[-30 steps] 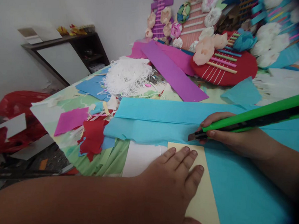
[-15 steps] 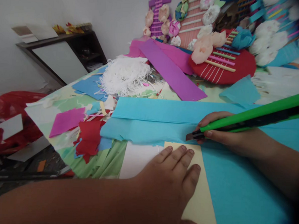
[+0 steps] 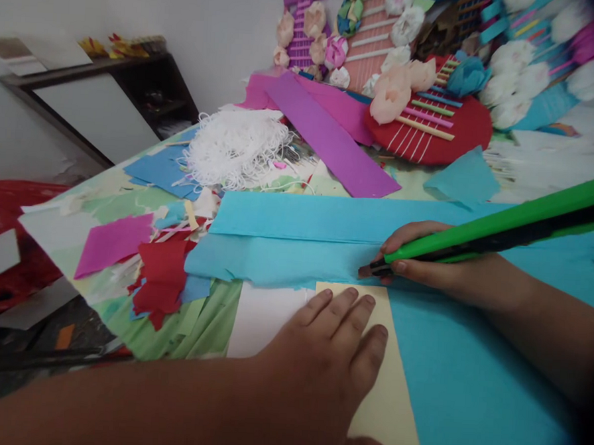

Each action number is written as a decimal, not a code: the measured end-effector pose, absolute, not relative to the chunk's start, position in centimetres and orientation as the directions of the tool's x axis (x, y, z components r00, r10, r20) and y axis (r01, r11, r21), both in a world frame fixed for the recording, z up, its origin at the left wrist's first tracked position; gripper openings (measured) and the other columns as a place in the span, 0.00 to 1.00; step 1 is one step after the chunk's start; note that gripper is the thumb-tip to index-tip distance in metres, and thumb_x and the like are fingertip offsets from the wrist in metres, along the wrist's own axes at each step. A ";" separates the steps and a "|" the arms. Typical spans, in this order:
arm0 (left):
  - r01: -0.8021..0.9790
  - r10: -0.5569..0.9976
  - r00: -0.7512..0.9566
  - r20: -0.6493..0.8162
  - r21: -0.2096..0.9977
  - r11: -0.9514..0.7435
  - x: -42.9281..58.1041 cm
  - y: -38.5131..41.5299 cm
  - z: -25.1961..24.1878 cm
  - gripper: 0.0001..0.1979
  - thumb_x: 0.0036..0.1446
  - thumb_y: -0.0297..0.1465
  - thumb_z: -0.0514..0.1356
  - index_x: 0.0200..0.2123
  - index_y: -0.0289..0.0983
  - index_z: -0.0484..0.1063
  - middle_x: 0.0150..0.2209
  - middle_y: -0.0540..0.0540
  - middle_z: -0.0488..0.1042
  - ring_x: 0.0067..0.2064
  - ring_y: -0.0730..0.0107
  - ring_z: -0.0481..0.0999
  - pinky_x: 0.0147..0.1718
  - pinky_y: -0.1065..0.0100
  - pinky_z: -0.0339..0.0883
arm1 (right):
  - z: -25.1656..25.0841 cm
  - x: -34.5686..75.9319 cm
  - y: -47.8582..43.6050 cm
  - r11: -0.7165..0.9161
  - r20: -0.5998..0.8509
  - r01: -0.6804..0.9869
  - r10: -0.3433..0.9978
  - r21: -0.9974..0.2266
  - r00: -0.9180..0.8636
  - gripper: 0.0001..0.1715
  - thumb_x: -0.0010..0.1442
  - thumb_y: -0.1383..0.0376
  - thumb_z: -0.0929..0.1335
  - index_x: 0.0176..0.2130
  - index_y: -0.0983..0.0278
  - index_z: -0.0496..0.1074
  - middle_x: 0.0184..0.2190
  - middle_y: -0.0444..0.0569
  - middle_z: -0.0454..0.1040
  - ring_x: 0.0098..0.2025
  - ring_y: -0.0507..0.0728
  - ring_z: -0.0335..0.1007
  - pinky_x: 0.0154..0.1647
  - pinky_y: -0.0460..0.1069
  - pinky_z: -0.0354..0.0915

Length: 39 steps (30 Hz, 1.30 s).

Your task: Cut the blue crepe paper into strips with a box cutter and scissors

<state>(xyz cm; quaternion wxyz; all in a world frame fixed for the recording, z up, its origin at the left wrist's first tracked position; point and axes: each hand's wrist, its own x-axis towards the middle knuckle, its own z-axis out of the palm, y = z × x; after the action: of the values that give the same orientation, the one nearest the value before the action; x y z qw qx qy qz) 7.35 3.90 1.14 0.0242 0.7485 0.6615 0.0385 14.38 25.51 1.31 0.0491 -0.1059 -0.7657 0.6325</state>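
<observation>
My left hand [image 3: 330,344] lies flat, fingers spread, on a pale yellow sheet [image 3: 392,400], beside a white sheet [image 3: 257,313]. In my right hand [image 3: 425,256] is a green and black cutter knife [image 3: 506,223], its blade pointing left over turquoise paper [image 3: 285,258] just above the yellow sheet's top edge. A folded turquoise strip [image 3: 302,216] runs across behind the blade, and more turquoise paper [image 3: 478,378] spreads at the right. Whether the blade touches the paper cannot be made out.
Red scraps [image 3: 162,278], a magenta piece [image 3: 114,245] and blue paper [image 3: 163,170] lie at the left. White string [image 3: 238,146], a purple strip [image 3: 331,135] and a red disc [image 3: 441,134] with sticks and paper flowers are behind. A dark shelf [image 3: 150,75] stands back left.
The whole view has shifted, so most things appear slightly further left. Both hands keep nearly the same pose and place relative to the papers.
</observation>
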 end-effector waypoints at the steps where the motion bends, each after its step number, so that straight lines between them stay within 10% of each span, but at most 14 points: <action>1: 0.988 0.992 0.120 0.023 0.090 -0.122 7.4 3.9 1.2 0.39 0.53 0.55 0.46 0.58 0.30 0.56 0.61 0.29 0.51 0.62 0.44 0.48 0.57 0.51 0.44 | 1.4 14.4 25.5 0.181 -0.057 0.099 0.228 -0.979 -0.972 0.08 0.47 0.61 0.72 0.31 0.57 0.71 0.28 0.42 0.77 0.30 0.53 0.75 0.34 0.48 0.73; 39: 0.950 0.981 0.051 -0.189 0.311 0.011 7.4 4.4 2.1 0.42 0.51 0.51 0.53 0.62 0.31 0.48 0.62 0.22 0.37 0.62 0.36 0.35 0.56 0.44 0.43 | 1.4 14.6 25.5 0.180 -0.071 0.115 0.234 -0.977 -0.970 0.12 0.45 0.61 0.72 0.33 0.61 0.71 0.27 0.43 0.76 0.29 0.51 0.74 0.33 0.46 0.70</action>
<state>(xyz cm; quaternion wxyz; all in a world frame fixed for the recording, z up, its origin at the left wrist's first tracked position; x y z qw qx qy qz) 7.37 4.39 2.09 0.1803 0.7020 0.6877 0.0421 14.61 25.50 1.45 0.0474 -0.1138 -0.7668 0.6300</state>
